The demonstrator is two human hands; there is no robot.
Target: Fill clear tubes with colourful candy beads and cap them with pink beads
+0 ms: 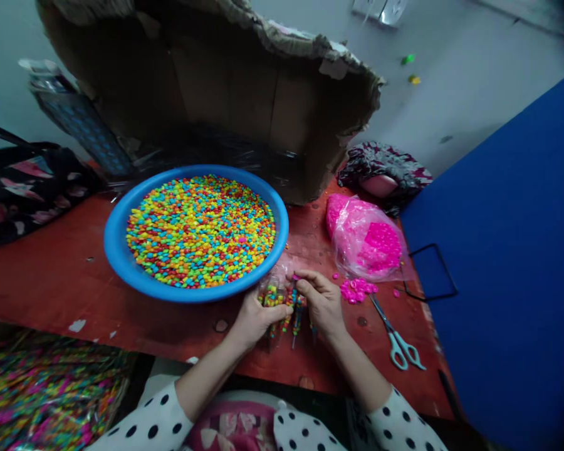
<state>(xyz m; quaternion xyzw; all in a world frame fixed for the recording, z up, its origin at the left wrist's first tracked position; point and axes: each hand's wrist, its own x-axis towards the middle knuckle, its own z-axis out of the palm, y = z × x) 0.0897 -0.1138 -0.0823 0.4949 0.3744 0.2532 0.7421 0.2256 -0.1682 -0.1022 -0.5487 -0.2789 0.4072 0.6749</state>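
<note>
My left hand (257,318) is closed around several clear plastic tubes (274,297) filled with small colourful candies, its thumb lying across them. At the top of one tube, my right hand (323,304) pinches a small pink cap (296,276) between thumb and fingers. The lower ends of the tubes hang over the red table (169,326). Just beyond my left hand stands a wide blue basin (122,263), heaped with candies (202,232) in yellow, red, orange, green and blue. Loose pink caps (356,290) lie to the right of my right hand.
Scissors (395,338) with pale handles lie on the right. Behind the loose caps sits a clear bag (371,241) of pink pieces. A torn cardboard box (244,88) stands at the back. A floral bag (32,188) is at left, and many filled tubes (51,401) lie below the table edge.
</note>
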